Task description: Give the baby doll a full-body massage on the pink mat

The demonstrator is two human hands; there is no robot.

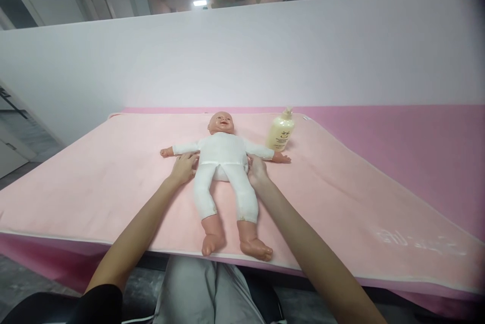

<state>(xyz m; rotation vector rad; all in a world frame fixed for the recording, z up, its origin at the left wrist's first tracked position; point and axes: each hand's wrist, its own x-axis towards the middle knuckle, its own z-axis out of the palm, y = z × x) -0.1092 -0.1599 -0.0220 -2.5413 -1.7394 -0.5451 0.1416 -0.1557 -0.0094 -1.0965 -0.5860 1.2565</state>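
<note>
A baby doll [225,152] with a soft white cloth body lies face up on a pink towel [144,134], its arms spread sideways and its bare feet near the front edge. At the doll's waist, on the left of the view, my left hand [184,168] rests with its fingers against the side of the body. My right hand [257,169] holds the opposite side of the waist, below the doll's outstretched arm. Some fingertips of both hands are hidden by the doll's body.
A pale yellow pump bottle [281,131] stands just beyond the doll's hand on the right. Under the towel is a darker pink table cover [409,152]. A white partition [242,61] rises behind the table. My legs [200,291] are close to its front edge.
</note>
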